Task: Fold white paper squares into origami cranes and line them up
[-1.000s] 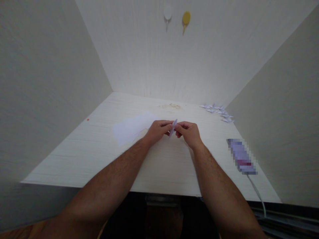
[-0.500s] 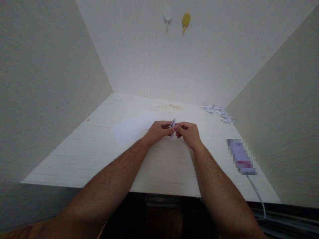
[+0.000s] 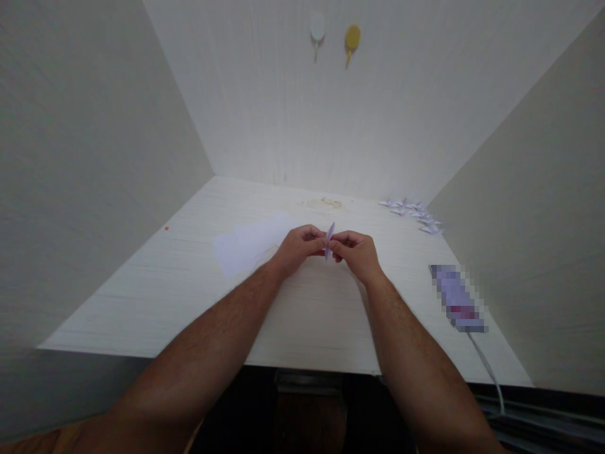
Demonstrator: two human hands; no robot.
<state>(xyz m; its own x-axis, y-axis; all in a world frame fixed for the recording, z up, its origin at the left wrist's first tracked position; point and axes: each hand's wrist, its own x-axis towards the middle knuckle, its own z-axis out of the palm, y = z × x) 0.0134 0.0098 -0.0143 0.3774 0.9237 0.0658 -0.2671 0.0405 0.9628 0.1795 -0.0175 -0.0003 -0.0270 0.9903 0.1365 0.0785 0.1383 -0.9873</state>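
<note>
Since you've got that folded paper piece (image 3: 329, 237) up on edge right around the middle of the frame, both your hands are basically on it: left hand (image 3: 302, 244) pinching from the left, right hand (image 3: 355, 250) pinching from the right, thumbs almost meeting at the paper. Looks clamped between fingertips on both sides, though I can't tell what the fingers behind it are doing. My guess is it weighs next to nothing and is stiffish where the layers stack up, but thin enough to dent or crumple if you squeeze hard. Dry paper, so I wouldn't expect it to be slippery. I'd hold it flat between the thumb and finger pads near its thick middle and go easy on the narrow ends, which seem the easiest bits to bend. White paper sheets (image 3: 248, 244) lie left of center on the white tabletop (image 3: 307, 328), and a cluster of small folded paper figures (image 3: 410, 209) sits toward the right, near the back wall.
</note>
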